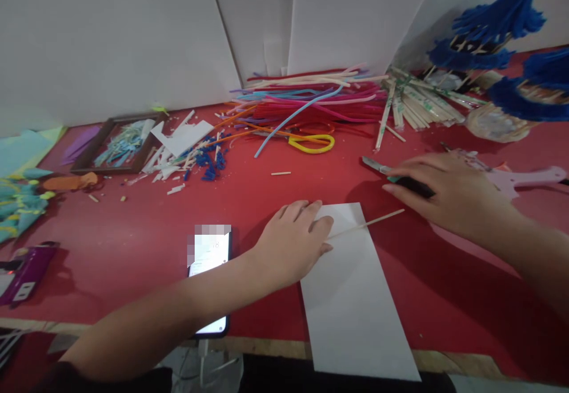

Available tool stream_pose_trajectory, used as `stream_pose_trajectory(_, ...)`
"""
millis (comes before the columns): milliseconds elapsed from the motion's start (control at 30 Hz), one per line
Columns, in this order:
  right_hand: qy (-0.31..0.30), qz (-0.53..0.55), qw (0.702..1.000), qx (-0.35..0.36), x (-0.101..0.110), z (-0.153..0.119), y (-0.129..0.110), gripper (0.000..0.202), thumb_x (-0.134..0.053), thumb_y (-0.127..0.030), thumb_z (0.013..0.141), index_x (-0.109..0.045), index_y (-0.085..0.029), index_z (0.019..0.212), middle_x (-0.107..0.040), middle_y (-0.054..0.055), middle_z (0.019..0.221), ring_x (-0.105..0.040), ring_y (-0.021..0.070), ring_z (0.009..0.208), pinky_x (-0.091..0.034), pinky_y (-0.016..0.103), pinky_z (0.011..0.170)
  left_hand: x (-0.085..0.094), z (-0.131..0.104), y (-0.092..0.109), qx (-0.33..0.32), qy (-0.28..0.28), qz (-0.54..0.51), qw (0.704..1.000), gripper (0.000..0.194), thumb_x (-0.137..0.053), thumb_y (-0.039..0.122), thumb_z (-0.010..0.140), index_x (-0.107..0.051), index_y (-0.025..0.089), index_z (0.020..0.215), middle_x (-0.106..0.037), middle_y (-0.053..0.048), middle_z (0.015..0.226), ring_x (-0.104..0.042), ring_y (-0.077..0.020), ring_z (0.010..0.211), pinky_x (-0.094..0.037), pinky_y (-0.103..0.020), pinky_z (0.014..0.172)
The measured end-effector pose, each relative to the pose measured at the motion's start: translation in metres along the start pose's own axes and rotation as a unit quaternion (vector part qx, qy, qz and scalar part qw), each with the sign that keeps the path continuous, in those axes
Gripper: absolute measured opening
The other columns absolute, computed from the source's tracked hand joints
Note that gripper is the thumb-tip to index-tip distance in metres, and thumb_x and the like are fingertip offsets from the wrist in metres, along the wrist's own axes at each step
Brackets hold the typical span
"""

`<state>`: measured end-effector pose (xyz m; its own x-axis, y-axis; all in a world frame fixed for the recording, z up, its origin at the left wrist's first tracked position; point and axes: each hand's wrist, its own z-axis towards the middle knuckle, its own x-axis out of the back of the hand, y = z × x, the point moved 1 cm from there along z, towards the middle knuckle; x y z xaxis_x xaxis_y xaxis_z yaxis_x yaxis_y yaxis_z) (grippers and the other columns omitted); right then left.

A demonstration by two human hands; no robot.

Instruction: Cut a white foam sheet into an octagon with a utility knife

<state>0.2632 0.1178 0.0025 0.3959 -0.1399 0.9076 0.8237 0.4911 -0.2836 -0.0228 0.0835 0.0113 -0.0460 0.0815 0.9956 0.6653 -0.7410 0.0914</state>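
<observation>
My left hand (291, 242) rests on a white sheet of card (355, 298) and pinches a thin wooden stick (384, 218) between thumb and fingers. The stick's free end juts past the card's right edge. To the right, my right hand (448, 188) is closed around a black-handled utility knife (411, 187). Its blade points left, away from the stick and apart from it. A short cut piece of stick (281, 173) lies on the red table beyond my left hand.
A lit phone (217, 251) lies under my left forearm. Behind are yellow-handled scissors (313, 144), a pile of pipe cleaners (311, 99) and wrapped sticks (413, 102). A pink glue gun (528, 178) is at right, a brown frame (84, 159) at left, blue-topped models (528, 96) at far right.
</observation>
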Motion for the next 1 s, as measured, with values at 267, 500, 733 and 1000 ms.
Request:
stream_pose_trajectory(267, -0.091, 0.129, 0.979, 0.132, -0.016, -0.004, -0.03, 0.036, -0.045, -0.044, 0.106, -0.075, -0.024, 0.102, -0.076, 0.008, 0.095, -0.074, 0.0227, 0.086, -0.06, 0.038, 0.08, 0.001, 0.007, -0.007, 0.001, 0.018, 0.032, 0.999, 0.022, -0.056, 0.019, 0.103, -0.067, 0.018, 0.122, -0.068, -0.012, 0.137, -0.067, -0.0282, 0.116, -0.059, -0.042, 0.094)
stream_pose_trajectory(500, -0.066, 0.141, 0.98, 0.12, -0.023, -0.005, -0.03, 0.031, -0.046, -0.034, 0.105, -0.075, -0.024, 0.098, -0.076, 0.008, 0.089, -0.073, 0.0231, 0.084, -0.06, 0.039, 0.077, 0.007, -0.016, 0.028, -0.021, 0.041, 0.043, 0.998, 0.074, -0.083, 0.051, 0.083, -0.06, 0.003, 0.135, -0.046, -0.027, 0.158, -0.046, -0.0443, 0.145, -0.053, -0.054, 0.11)
stream_pose_trajectory(733, -0.052, 0.148, 0.978, 0.138, -0.027, -0.005, -0.029, 0.024, -0.051, -0.029, 0.103, -0.074, -0.023, 0.096, -0.075, 0.008, 0.088, -0.072, 0.022, 0.082, -0.059, 0.036, 0.073, 0.013, -0.036, 0.036, -0.02, 0.096, 0.055, 0.994, 0.05, -0.07, 0.041, 0.095, -0.062, 0.007, 0.13, -0.062, -0.022, 0.142, -0.06, -0.0401, 0.13, -0.06, -0.049, 0.098)
stream_pose_trajectory(1000, -0.049, 0.16, 0.976, 0.139, -0.027, -0.005, -0.024, 0.027, -0.05, -0.033, 0.105, -0.074, -0.023, 0.097, -0.074, 0.008, 0.087, -0.071, 0.0211, 0.08, -0.058, 0.034, 0.073, 0.027, -0.093, -0.046, 0.187, -0.023, 0.109, 0.976, 0.068, -0.067, 0.035, 0.084, -0.045, 0.012, 0.145, -0.043, -0.027, 0.155, -0.041, -0.0491, 0.143, -0.048, -0.066, 0.106)
